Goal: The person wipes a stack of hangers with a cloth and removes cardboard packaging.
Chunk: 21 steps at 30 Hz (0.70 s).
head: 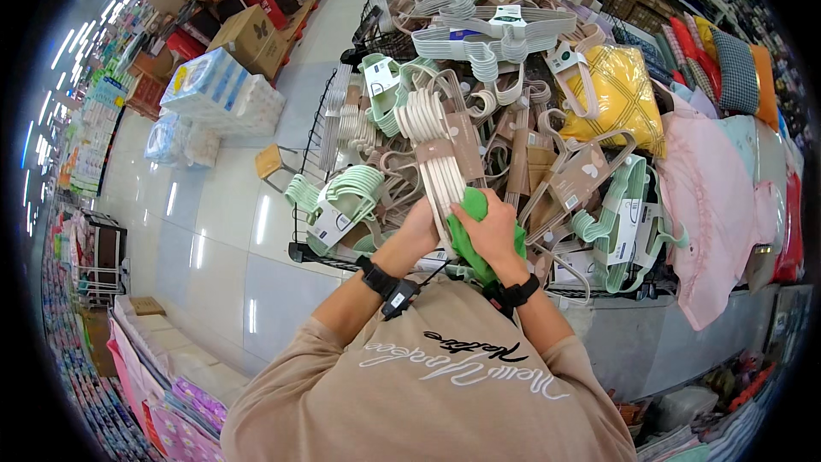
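Observation:
A bundle of white plastic clothes hangers point(442, 173) stands in front of me, wrapped by a brown paper band. My left hand point(420, 228) grips its lower left side, the fingers partly hidden behind it. In my right hand point(490, 228) a green cloth point(476, 205) is bunched up and pressed against the bundle's right edge. More hanger packs lie all around in a black wire bin: a mint green pack point(346, 205) to the left, another mint green pack point(619, 228) to the right, and a beige pack with a brown card point(580, 176).
A yellow cushion in clear plastic point(616, 99) and a pink ruffled cloth point(702, 199) lie at the right. The black bin's wire edge point(312, 135) runs along the left. Beyond it, on the tiled floor, are a small stool point(272, 162), wrapped paper packs point(221, 93) and a cardboard box point(251, 42).

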Available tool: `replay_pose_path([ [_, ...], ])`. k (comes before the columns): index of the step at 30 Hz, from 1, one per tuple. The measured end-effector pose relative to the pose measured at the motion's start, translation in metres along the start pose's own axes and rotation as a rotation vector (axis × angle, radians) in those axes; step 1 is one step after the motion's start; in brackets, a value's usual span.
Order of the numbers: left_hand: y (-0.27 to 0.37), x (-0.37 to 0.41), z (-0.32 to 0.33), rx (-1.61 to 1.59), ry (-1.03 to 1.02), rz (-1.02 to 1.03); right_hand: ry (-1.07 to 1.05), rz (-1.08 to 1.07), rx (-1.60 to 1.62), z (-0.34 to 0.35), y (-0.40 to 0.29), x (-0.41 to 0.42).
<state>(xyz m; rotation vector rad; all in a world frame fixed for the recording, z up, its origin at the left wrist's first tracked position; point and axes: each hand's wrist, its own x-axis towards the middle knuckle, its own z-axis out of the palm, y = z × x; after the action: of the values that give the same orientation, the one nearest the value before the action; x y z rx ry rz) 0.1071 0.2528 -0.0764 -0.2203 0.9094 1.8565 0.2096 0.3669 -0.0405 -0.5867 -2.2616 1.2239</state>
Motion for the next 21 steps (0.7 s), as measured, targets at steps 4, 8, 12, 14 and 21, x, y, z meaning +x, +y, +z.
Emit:
replay_pose_path([
  [4,0.03,-0.02,0.008,0.252,0.076,0.172,0.044,0.034,0.137,0.0,-0.007,0.005],
  [8,0.041,-0.034,0.012,0.421,0.029,0.424,0.091,0.056,0.254,0.004,0.002,0.004],
  [12,0.034,-0.046,0.021,0.311,-0.027,0.289,0.116,0.027,0.271,0.005,0.002,0.002],
  [14,0.033,-0.041,0.021,0.069,-0.01,0.221,0.058,-0.066,0.237,0.005,0.002,0.001],
  [21,0.052,-0.029,0.018,-0.106,0.073,0.136,-0.228,-0.385,0.032,-0.016,-0.022,0.005],
])
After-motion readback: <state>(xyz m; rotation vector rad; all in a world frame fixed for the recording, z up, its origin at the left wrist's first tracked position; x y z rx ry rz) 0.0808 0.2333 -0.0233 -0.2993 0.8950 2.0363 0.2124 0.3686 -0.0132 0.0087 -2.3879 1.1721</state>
